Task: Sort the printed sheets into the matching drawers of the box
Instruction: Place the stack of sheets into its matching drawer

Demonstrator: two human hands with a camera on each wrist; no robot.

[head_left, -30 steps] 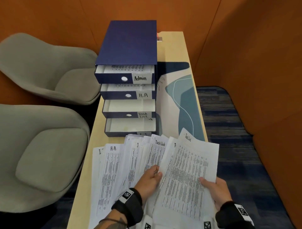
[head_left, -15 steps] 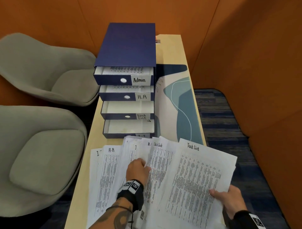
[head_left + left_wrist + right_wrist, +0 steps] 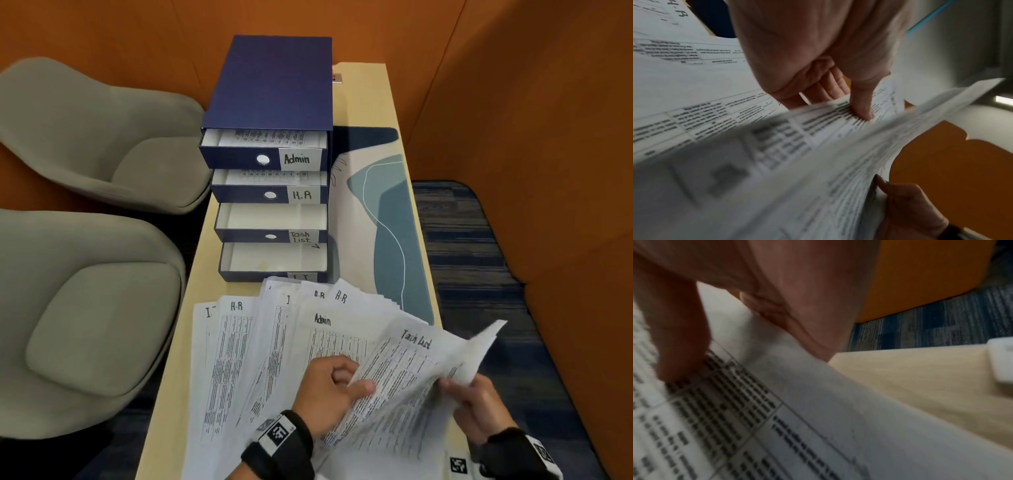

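The blue drawer box (image 3: 274, 96) stands on the table (image 3: 370, 96) with its drawers pulled out: Admin (image 3: 297, 159) and H.R (image 3: 302, 195) hold sheets, Task List (image 3: 300, 236) and the bottom drawer (image 3: 274, 260) show bare white floors. Printed sheets (image 3: 239, 342) lie fanned in front, headed H.R, I.T and Admin (image 3: 322, 320). A Task List bundle (image 3: 407, 373) bows upward between my hands. My left hand (image 3: 342, 380) pinches its left edge, thumb (image 3: 863, 105) on top. Its right edge is held by my right hand (image 3: 462, 390), whose thumb (image 3: 680, 345) presses the print.
Two grey armchairs (image 3: 85, 325) (image 3: 113, 137) stand close along the table's left side. A blue-and-white desk mat (image 3: 387, 222) lies right of the box. Orange walls enclose the back and right. A small white object (image 3: 1001, 361) sits on the wood by my right hand.
My left hand left the fanned pile and moved right to the Task List bundle's left edge. The bundle now arches up between both hands, uncovering an Admin sheet.
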